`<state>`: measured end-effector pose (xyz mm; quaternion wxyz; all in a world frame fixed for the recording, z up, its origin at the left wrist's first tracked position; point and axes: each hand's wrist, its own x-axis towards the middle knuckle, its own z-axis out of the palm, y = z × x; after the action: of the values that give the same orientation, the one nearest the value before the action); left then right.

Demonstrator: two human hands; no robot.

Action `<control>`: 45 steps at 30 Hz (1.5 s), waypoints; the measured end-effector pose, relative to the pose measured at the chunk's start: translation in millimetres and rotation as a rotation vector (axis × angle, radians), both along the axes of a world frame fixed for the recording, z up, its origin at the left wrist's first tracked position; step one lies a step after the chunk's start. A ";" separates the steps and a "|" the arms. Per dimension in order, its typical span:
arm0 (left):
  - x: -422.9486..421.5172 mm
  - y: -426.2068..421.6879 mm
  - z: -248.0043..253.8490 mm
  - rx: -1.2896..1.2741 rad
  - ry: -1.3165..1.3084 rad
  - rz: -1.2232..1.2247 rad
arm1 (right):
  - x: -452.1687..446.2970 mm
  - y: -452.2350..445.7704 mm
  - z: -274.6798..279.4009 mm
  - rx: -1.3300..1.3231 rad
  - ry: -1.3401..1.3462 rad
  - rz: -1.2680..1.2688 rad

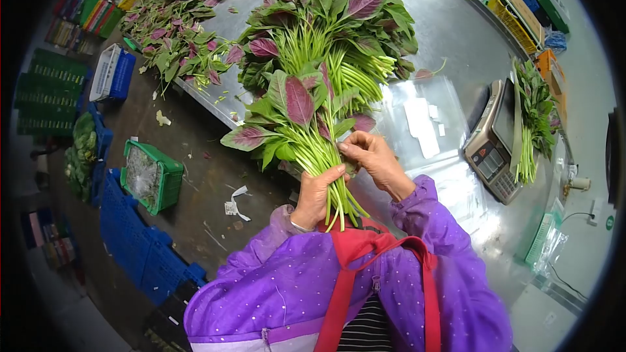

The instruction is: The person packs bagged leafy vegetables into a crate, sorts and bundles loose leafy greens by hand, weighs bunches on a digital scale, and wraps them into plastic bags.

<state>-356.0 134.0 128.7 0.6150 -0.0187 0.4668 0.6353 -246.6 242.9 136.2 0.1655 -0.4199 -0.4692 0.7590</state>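
Observation:
A bunch of amaranth [300, 140], green stems with green and purple leaves, is held in front of my chest. My left hand [315, 197] is wrapped round its lower stems, and the cut ends stick out below the fist. My right hand [374, 160] is closed in a pinch at the right side of the same bunch, thumb and forefinger on a stem or leaf; the exact piece is partly hidden. Just beyond, a large pile of amaranth [339, 45] lies on the metal table [450, 32], stems toward me.
Clear plastic bags [424, 117] lie right of the pile. A digital scale [492, 150] carries another amaranth bunch [535, 117]. Loose leaves [173, 39] cover the table's left end. On the floor at left stand a green crate [166, 186] and blue crates [134, 241].

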 end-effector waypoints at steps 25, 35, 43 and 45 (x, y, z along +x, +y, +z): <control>5.5 -5.1 -17.9 0.022 0.018 -0.034 | 10.5 -25.1 -18.9 -0.224 0.199 -0.227; 6.6 -5.7 -13.3 -0.025 0.068 -0.018 | 12.5 -21.7 -26.2 0.012 0.080 -0.027; -3.9 -11.5 -31.4 0.016 -0.099 -0.155 | 25.2 -44.2 -15.6 0.281 0.051 -0.019; -3.4 -11.9 -33.1 0.020 -0.110 -0.147 | 28.6 -48.1 -3.1 0.485 0.035 0.070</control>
<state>-359.4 122.1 95.6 0.6849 -0.0129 0.4259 0.5911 -217.9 194.9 133.1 0.2431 -0.3383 -0.6489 0.6367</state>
